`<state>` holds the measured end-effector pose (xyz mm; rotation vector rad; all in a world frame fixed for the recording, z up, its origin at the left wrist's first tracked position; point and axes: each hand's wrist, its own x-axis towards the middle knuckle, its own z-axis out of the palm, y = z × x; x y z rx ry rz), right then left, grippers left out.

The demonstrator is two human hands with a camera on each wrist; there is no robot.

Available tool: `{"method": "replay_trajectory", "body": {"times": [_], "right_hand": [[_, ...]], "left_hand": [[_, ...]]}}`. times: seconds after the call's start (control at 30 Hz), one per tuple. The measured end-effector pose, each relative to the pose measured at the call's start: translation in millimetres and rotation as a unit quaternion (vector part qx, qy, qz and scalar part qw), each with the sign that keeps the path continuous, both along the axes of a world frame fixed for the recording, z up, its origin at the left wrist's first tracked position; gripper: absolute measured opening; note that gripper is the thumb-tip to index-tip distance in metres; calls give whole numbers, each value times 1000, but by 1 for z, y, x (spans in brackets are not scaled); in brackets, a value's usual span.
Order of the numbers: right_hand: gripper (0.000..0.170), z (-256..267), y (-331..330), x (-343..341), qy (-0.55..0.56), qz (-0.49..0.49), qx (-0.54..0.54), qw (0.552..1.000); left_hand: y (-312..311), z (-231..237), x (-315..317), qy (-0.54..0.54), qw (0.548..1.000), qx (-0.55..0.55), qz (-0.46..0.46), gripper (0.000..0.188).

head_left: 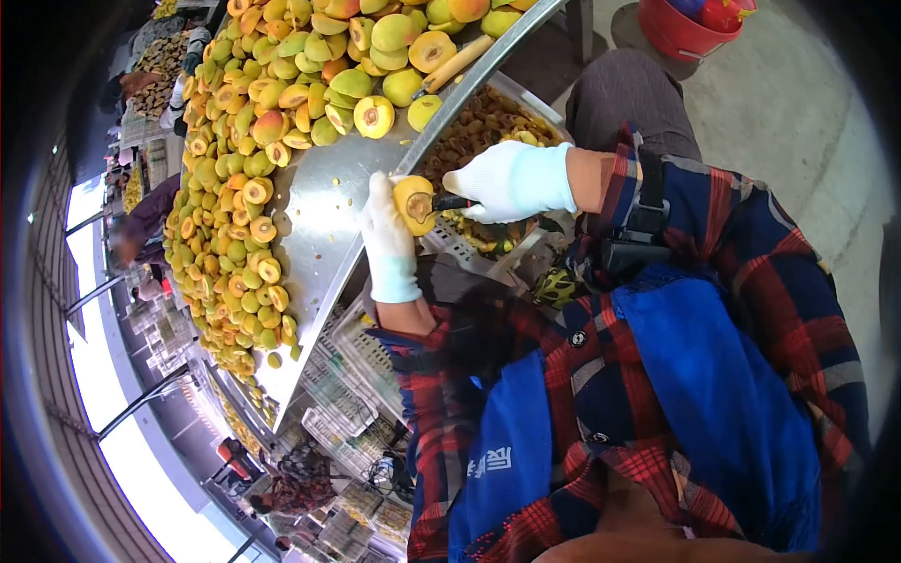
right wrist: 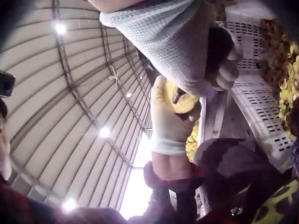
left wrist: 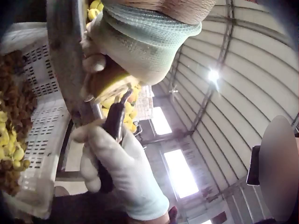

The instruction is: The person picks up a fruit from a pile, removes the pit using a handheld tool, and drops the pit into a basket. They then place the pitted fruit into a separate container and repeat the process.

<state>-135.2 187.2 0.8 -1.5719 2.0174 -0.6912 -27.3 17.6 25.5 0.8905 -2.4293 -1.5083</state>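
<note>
The left hand, in a white glove, holds a halved yellow fruit with its cut face toward the other hand. In a matching glove, the right hand grips the black handle of a small tool, whose metal tip meets the middle of the cut face. In the left wrist view the tool has a dark handle in the curled right hand, its tip at the fruit. The right wrist view shows the fruit between the left hand's thumb and fingers.
Many halved fruits are heaped on a metal table with a raised edge. A wooden-handled tool lies among them. Below the edge, a white crate holds brown and yellow pieces. A red bucket stands on the floor; people are beyond the table.
</note>
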Motion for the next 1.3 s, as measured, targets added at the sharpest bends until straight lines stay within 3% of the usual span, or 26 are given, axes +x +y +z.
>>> {"method": "replay_trajectory", "body": {"times": [0.07, 0.13, 0.17, 0.2, 0.27, 0.3, 0.33, 0.4, 0.53, 0.57, 0.6, 0.67, 0.7, 0.73, 0.8, 0.87, 0.93, 1.0, 1.03, 1.07, 1.1, 1.13, 1.2, 1.23, 1.27, 1.3], "right_hand": [[30, 3, 2, -1, -13, 19, 1, 1000], [26, 17, 4, -3, -285, 20, 55, 957], [23, 17, 3, 0, -432, -24, 81, 898], [23, 14, 0, 2, -514, -44, 56, 855], [24, 5, -5, 5, -679, -13, -7, 734], [24, 9, -5, 9, -685, -20, -24, 728], [24, 13, -3, 16, -692, -28, -39, 720], [26, 18, -2, 24, -691, -53, -11, 721], [29, 11, -7, 13, -580, 10, 30, 814], [31, 10, -9, 13, -522, 31, 49, 851], [31, 10, -7, 12, -522, 32, 49, 851], [31, 17, -1, 8, -510, 52, 60, 857], [31, 17, 4, 7, -595, 95, 54, 796], [31, 11, 4, 10, -596, 93, 54, 796], [32, -8, -2, 19, -809, 191, 24, 555], [32, -4, -4, 22, -779, 195, 11, 596], [31, 0, -5, 23, -551, 126, -12, 825], [33, -2, -3, 24, -503, 108, -39, 857], [31, -1, -2, 24, -438, 74, 39, 895], [30, 0, 0, 23, -369, 38, 117, 921], [26, 1, 5, 19, -142, 48, 120, 981], [28, -18, 7, 20, -34, 11, 166, 985], [31, -28, 14, 13, 32, -34, 195, 980], [32, -17, 16, 10, -1, -56, 181, 982], [32, -15, 16, 10, -1, -60, 180, 982], [31, -13, 16, 10, -20, -86, 140, 986]], "left_hand": [[-17, 5, 2, -29, 995, 90, -29, 59], [-29, 13, 1, -81, 958, 256, -97, 71], [-22, 13, 7, 9, 955, 284, -87, 77], [-13, 10, 7, 11, 956, 281, -89, 77], [13, 1, 6, 202, 952, 224, 50, 75], [27, -9, -5, 278, 944, 153, 93, 70], [26, -13, -4, 306, 951, 14, 28, 62], [30, -25, 0, 306, 946, -5, 105, 58], [22, -17, -2, 337, 931, -83, 113, 56], [18, -17, 1, 301, 949, 23, 94, 57], [15, -16, 1, 262, 954, 128, 73, 58], [13, -18, 3, 230, 963, 121, 66, 61], [12, -19, 4, 238, 958, 159, 37, 60], [11, -20, 5, 245, 949, 197, 8, 59], [18, -15, -1, 269, 943, 196, 21, 62], [25, -1, -4, 277, 894, 346, 71, 63], [19, -6, -5, 292, 866, 401, 69, 63], [11, -6, -4, 256, 856, 423, 150, 65], [11, 2, 2, 248, 860, 406, 184, 63], [-4, 2, 13, 264, 882, 354, 163, 60], [-14, 3, 27, 270, 913, 253, 171, 56], [-21, 9, 41, 272, 934, 149, 174, 53], [-46, 22, 78, 186, 952, -41, 240, 48], [-76, 17, 108, 55, 939, -245, 235, 47], [-101, 11, 127, -76, 870, -436, 218, 46], [-105, 13, 126, -74, 870, -437, 216, 46]]}}
